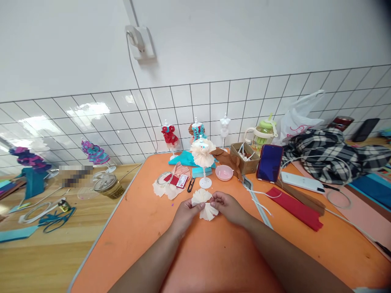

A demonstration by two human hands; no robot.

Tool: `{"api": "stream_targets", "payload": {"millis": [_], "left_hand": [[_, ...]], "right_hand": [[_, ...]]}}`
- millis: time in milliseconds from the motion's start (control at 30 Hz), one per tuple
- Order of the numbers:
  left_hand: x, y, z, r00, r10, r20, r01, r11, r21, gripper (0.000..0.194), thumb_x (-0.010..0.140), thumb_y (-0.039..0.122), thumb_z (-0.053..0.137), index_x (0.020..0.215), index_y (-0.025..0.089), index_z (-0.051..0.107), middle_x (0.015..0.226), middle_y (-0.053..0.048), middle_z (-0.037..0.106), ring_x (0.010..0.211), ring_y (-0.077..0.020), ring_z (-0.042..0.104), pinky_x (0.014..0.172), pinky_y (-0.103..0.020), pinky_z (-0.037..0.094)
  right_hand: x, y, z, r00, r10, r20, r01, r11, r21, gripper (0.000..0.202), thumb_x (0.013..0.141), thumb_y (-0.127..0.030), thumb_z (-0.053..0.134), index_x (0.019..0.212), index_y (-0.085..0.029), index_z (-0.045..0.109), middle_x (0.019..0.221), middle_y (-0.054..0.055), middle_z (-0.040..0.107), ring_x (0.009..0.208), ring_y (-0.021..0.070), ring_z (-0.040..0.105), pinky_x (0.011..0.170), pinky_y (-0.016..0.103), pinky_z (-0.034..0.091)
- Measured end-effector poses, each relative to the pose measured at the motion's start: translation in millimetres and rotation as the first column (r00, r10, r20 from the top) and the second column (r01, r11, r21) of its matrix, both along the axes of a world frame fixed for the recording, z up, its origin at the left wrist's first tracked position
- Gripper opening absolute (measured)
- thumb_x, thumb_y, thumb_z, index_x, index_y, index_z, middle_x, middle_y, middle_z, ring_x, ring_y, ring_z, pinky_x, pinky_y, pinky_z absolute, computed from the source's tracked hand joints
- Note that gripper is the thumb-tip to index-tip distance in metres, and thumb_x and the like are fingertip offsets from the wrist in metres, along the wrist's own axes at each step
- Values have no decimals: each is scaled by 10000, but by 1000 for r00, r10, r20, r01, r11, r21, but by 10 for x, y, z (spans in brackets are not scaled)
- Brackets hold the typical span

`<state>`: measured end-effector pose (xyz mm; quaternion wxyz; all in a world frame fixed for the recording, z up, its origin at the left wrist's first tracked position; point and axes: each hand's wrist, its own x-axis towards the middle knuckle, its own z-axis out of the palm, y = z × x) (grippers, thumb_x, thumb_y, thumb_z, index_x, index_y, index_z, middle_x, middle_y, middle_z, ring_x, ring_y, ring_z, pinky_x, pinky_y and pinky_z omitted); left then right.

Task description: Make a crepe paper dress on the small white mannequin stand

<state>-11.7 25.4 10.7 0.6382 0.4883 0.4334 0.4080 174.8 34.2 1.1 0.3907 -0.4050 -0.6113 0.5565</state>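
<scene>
Between my two hands is a gathered cream crepe paper ruffle (pixel 202 196), fanned out above and below the fingers. My left hand (pixel 187 211) pinches its left side with thumb and fingers. On the other side, my right hand (pixel 226 205) grips the ruffle's right edge. Just beyond them stands a small white dress-form stand (pixel 205 182) wearing a cream ruffled paper dress (pixel 203 154). Black thread snips (pixel 191 185) lie left of its base. Further left are cream paper pieces (pixel 165 191) with a red-and-white packet (pixel 182 181) on top.
Behind are mini dress forms in a red dress (pixel 170 136) and a teal dress (pixel 198 131), plus a bare one (pixel 225 126). To the right lie a pink dish (pixel 224 173), a cardboard box (pixel 249 165), a propped phone (pixel 270 162) and red crepe paper (pixel 295 208).
</scene>
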Motion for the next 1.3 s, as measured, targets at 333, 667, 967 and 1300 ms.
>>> {"api": "stream_targets", "payload": {"millis": [333, 667, 967, 1300], "left_hand": [[72, -56, 15, 998, 65, 7, -65, 997, 33, 412, 684, 378, 749, 992, 109, 696, 918, -85, 721, 815, -228, 640, 765, -316, 473], [89, -70, -63, 999, -41, -12, 41, 999, 6, 405, 667, 402, 760, 934, 108, 683, 875, -80, 713, 767, -214, 640, 716, -295, 467], [111, -111, -16, 986, -121, -111, 124, 992, 20, 357, 626, 400, 780, 808, 106, 692, 741, -41, 681, 667, -172, 595, 609, -243, 433], [111, -71, -54, 998, 64, -22, -63, 996, 55, 464, 669, 434, 746, 997, 123, 644, 913, -88, 711, 798, -228, 650, 694, -296, 487]], "right_hand": [[-82, -46, 40, 974, -167, -155, 163, 986, -38, 372, 724, -518, 651, 794, -157, 599, 761, 32, 621, 732, 166, 578, 713, 305, 465], [-28, -29, 50, 981, -183, -67, 185, 982, 29, 267, 723, -427, 650, 761, -170, 594, 730, 17, 596, 694, 143, 548, 679, 288, 465], [-39, -75, 31, 998, -69, -10, 69, 998, -9, 292, 694, -399, 688, 849, -162, 616, 762, 11, 606, 688, 140, 555, 620, 256, 438], [-3, -61, 38, 939, -29, -341, 3, 997, -75, 578, 718, -490, 690, 1206, -242, 506, 1146, 76, 582, 1049, 205, 566, 884, 346, 444]]}}
